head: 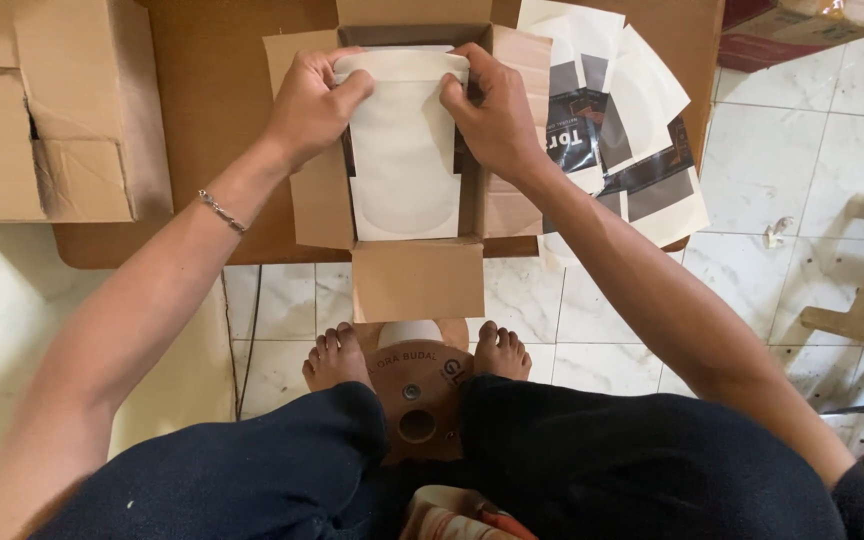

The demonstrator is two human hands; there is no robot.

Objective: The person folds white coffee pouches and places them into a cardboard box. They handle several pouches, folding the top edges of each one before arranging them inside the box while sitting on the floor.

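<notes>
Both hands pinch the top edge of a white pouch (pixel 404 150) standing in an open cardboard box (pixel 320 200) on the brown worktop (pixel 212 90): left hand (pixel 314 105) at its left corner, right hand (pixel 497 115) at its right, fingers (pixel 352 88) curled shut over the rim. The pouch's lower end rests inside the box; what lies beneath it is hidden. Right of the box, a fanned stack of black-and-white pouches (pixel 622 140) is partly covered by the right forearm, and a second carton (pixel 57 110), possibly empty, is cut off at the left edge.
</notes>
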